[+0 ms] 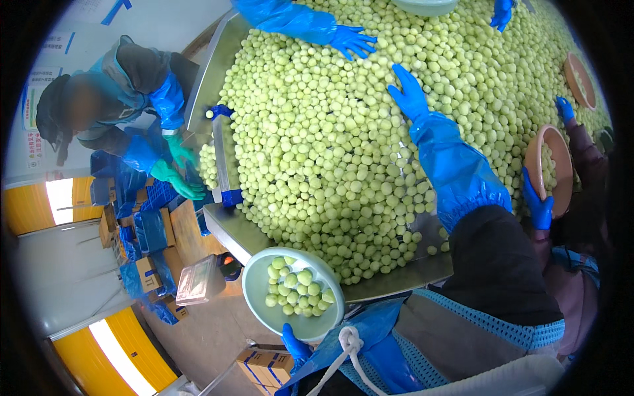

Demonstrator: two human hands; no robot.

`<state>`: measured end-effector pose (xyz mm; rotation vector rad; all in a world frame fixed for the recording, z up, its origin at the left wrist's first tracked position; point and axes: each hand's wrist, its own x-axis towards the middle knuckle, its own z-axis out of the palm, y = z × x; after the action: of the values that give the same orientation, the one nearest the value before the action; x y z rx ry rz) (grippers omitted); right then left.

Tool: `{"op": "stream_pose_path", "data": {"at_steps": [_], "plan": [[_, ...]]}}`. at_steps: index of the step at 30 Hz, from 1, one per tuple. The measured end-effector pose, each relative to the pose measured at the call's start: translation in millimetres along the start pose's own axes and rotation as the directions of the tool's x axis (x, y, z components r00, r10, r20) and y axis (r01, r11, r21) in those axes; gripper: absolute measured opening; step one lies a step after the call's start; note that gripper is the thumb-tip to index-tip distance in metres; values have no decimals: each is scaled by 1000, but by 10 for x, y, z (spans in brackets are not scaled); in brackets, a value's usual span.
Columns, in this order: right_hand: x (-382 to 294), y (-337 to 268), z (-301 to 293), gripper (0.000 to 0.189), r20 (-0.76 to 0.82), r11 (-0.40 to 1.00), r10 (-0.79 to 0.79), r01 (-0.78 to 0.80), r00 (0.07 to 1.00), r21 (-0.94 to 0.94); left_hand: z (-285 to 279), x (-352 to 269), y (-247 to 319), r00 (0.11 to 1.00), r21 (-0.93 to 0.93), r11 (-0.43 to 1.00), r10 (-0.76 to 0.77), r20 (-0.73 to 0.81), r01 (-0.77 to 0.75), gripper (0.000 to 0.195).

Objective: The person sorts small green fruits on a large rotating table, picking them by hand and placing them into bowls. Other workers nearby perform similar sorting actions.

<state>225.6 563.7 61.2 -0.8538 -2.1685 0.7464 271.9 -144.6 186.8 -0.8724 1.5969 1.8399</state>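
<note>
My left hand point(295, 346), in a blue glove, grips the lower rim of a pale green plastic bowl point(252, 292), which holds pale green round fruits point(291, 281). The bowl sits at the near edge of a steel sorting table point(426, 277), partly beyond it. My right hand point(408, 94), gloved in blue with a blue plastic sleeve cover point(450, 158), reaches over the wide layer of similar fruits point(322, 163) on the table. Its fingers are spread, and it holds nothing.
Across the table reaches a co-worker's gloved hand point(352, 42). A co-worker in green gloves point(181, 183) stands by the chute point(225, 158) at left. Pink bowls point(562, 173) and other workers' hands are at right. Cartons point(267, 366) and a scale point(198, 282) lie beyond the table.
</note>
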Motion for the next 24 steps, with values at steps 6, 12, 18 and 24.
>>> {"op": "stream_pose_path", "data": {"at_steps": [6,12,18,24], "plan": [[124,-164,447,57,270,875,214,-307,939,374,-29,-37,-24,1000,-13,1000,-12,-15,12,57],[-59,-577,881,75,536,860,239,-433,810,270,-67,41,-32,999,-24,999,22,26,-21,57],[-659,-1332,735,81,736,776,-127,-396,665,491,-135,172,-38,994,-27,998,60,97,-58,57],[-1114,-1544,185,59,648,840,-411,-11,641,543,-143,231,-46,983,-43,995,99,154,-94,57]]}}
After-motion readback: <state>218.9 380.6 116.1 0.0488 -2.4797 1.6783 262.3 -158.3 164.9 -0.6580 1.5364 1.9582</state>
